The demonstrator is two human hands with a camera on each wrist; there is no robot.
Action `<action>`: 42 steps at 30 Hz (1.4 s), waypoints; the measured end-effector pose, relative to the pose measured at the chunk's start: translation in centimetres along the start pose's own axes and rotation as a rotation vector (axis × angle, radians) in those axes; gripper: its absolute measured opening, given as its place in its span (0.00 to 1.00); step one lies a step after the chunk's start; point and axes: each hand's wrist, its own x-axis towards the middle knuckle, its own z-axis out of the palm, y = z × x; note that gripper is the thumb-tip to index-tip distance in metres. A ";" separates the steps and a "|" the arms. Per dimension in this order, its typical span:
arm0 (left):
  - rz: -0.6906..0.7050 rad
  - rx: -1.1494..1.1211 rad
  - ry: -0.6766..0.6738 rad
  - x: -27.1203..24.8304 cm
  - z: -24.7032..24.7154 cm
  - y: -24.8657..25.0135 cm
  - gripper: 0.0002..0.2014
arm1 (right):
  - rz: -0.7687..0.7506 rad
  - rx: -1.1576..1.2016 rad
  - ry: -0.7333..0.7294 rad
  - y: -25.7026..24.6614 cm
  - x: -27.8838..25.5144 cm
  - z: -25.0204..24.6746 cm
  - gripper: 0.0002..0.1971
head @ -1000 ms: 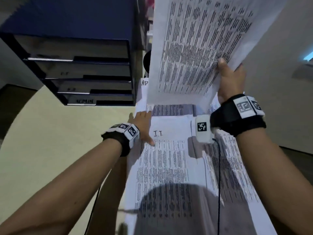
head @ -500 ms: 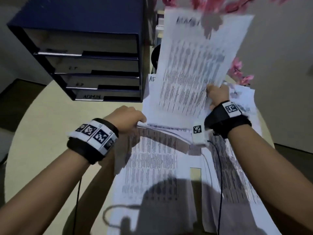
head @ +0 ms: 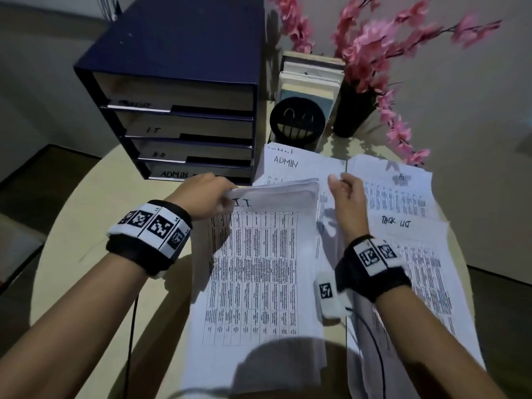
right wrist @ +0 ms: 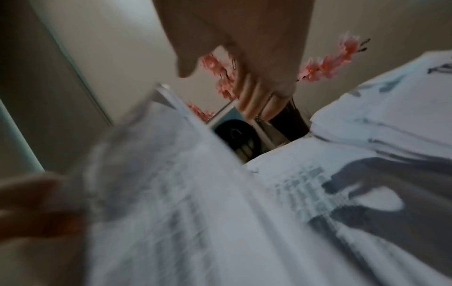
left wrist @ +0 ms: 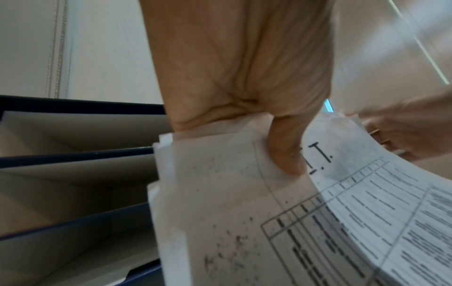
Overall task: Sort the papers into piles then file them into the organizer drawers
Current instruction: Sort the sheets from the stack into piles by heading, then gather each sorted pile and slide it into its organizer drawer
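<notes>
Your left hand (head: 201, 194) reaches forward from the lower left, its fingers curled under and its thumb (left wrist: 286, 152) pressed on top of the far left corner of the I.T. stack (head: 253, 269), pinching it and lifting that far edge off the counter (head: 95, 234). Your right hand (head: 347, 197) hovers just beside the stack's far right corner, fingers loosely bent and parted, holding nothing; whether it touches the paper you cannot tell, since the right wrist view is blurred.

The I.T. stack lies with its long axis running from you toward the organizer (head: 178, 90), heading at the far end, near end flat on the counter. The lifted edge sits just in front of the organizer's bottom drawer, marked ADMIN (head: 172, 174). Bare counter lies open to the left of the stack. On the right it is hemmed in: the ADMIN pile (head: 290, 165) lies just beyond, and the TASK LIST pile (head: 414, 254) lies alongside, with another pile (head: 394, 188) past that. A black smiley ornament (head: 296, 122) and a vase of pink flowers (head: 357, 110) stand behind the piles.
</notes>
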 end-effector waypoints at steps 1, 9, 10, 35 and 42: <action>0.000 -0.017 0.028 -0.2 -0.4 0.3 0.06 | 0.023 0.039 -0.131 -0.3 -1.6 0.1 0.21; -0.142 -0.621 0.559 -2.4 -3.3 -1.1 0.12 | 0.036 0.097 -0.220 2.1 -5.8 0.0 0.11; -0.186 -0.830 0.609 -3.0 -3.2 -1.7 0.10 | 0.021 0.114 -0.202 1.5 -5.9 0.0 0.11; -0.076 -1.292 0.891 -16.4 -0.3 -6.9 0.41 | -0.265 0.140 0.089 -3.3 -17.9 11.9 0.14; -0.241 -1.223 0.758 -15.3 0.6 -8.8 0.15 | -0.161 0.083 0.050 -0.7 -17.6 14.3 0.15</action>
